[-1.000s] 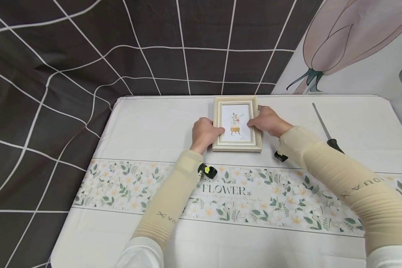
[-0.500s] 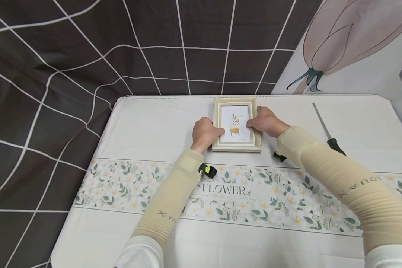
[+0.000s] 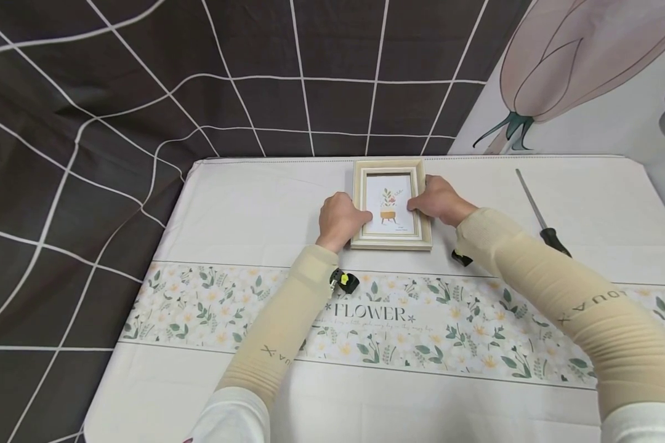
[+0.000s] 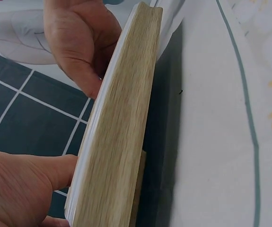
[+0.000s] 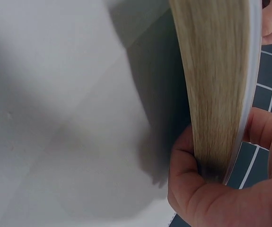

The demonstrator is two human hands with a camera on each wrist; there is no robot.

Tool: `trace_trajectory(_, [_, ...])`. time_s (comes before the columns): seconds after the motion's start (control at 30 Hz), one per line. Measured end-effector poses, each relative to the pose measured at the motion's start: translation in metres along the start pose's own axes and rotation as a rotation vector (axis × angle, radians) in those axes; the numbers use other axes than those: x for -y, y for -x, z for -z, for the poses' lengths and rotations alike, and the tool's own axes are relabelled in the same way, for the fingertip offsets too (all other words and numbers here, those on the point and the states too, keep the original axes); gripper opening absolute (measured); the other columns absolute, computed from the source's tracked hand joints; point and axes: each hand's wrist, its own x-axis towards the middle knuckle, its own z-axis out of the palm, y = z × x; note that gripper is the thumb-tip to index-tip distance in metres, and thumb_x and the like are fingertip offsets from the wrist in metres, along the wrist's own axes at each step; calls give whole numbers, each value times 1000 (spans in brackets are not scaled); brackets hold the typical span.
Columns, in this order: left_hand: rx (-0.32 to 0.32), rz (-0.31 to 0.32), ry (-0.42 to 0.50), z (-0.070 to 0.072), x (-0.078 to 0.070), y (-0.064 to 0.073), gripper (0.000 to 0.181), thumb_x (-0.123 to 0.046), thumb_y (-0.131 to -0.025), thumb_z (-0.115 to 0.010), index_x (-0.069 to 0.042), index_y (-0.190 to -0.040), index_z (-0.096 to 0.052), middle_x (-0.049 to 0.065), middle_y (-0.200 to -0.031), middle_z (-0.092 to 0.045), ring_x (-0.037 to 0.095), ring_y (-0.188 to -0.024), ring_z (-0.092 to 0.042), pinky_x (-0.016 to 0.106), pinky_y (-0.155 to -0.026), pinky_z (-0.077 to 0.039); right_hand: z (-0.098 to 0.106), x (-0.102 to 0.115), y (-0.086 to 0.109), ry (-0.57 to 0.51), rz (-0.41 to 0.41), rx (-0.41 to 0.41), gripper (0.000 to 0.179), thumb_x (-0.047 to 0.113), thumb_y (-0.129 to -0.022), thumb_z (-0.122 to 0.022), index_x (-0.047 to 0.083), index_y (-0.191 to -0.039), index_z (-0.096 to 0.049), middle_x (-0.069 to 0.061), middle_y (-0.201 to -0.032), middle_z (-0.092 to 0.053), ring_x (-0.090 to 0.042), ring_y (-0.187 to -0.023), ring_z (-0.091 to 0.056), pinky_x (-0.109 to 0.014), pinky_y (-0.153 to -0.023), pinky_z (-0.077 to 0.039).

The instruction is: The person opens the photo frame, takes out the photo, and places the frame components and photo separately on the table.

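A picture frame (image 3: pixel 391 241) with a pale wooden border and a small potted-plant picture is near the far edge of the table. My left hand (image 3: pixel 339 220) grips its left side, with the thumb on the front. On the right side my right hand (image 3: pixel 442 200) holds it, thumb over the front border. In the right wrist view, curled fingers (image 5: pixel 185 182) of that hand go behind the wood-grain edge of the frame (image 5: pixel 216 85). The left wrist view shows the frame's edge (image 4: pixel 119 113) standing over its shadow, the thumb of my left hand (image 4: pixel 22 187) against the front.
A screwdriver-like tool (image 3: pixel 543 212) with a dark handle and long metal shaft lies to the right of the frame. The white tablecloth (image 3: pixel 244 209) has a floral band (image 3: pixel 199 307) across it. A dark gridded curtain (image 3: pixel 255 74) hangs behind and at the left.
The frame's top edge has tipped very slightly, and the frame and my right hand have shifted a touch to the left. Both hands keep their hold.
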Motion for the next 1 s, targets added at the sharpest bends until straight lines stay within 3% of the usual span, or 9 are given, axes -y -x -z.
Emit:
trace_trajectory(0.57, [-23,-41,-89,0,-2,0,25,-20,-79,-82,-5,-68,-65,6,-64,-61,20,-58,-54,32,-51,-43,-1,-1,-1,47,-16,-23,72,6,-89,-66,-16,-147,-29,-31,-128,-50,-33,-103,-55,-43,-93,-51])
trace_trajectory(0.8, [-38,-89,-98,0,-1,0,25,-17,-79,-81,-7,-63,-64,6,-58,-60,18,-53,-52,31,-49,-42,-1,1,1,70,3,-35,60,6,-89,-65,-15,-139,-40,-27,-117,-55,-31,-97,-57,-39,-86,-52])
trace_trajectory(1.0, [-36,-65,-129,2,-1,0,30,-24,-79,-81,-10,-62,-62,3,-59,-59,19,-55,-52,32,-52,-42,3,4,4,57,2,-31,63,7,-88,-66,-14,-141,-39,-26,-120,-56,-29,-98,-57,-38,-89,-52])
